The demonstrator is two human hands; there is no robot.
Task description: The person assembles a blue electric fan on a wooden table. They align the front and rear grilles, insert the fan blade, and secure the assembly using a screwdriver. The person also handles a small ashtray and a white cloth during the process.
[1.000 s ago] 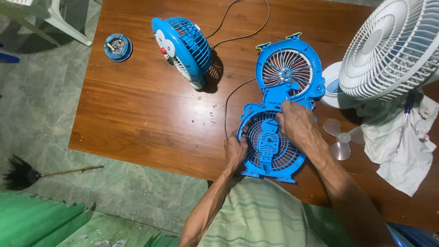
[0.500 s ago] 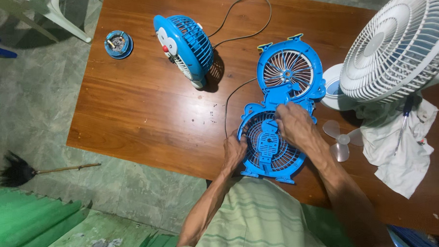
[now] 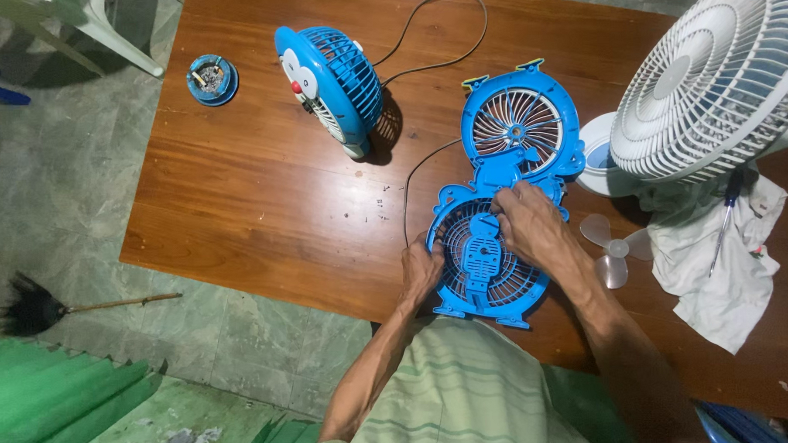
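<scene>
A blue fan housing half (image 3: 478,267) with a round grille lies flat at the near edge of the wooden table (image 3: 262,191). My left hand (image 3: 420,271) grips its left rim. My right hand (image 3: 527,224) rests on its upper right part, fingertips pinched at the top of the grille; what they pinch is too small to tell. Just beyond lies the other blue housing half (image 3: 520,125), with the motor and orange-brown windings showing. A black cord (image 3: 407,182) runs from there across the table.
A whole blue cartoon-faced fan (image 3: 328,75) stands at the back. At the right a big white fan (image 3: 712,75) sits above a white cloth (image 3: 718,262) with a screwdriver (image 3: 727,214). A clear fan blade (image 3: 611,247) lies beside my right forearm. On the floor: a blue round part (image 3: 212,80), a black duster (image 3: 39,308).
My right hand's fingers have shifted slightly left along the top of the grille. My left hand and the housing halves have stayed put.
</scene>
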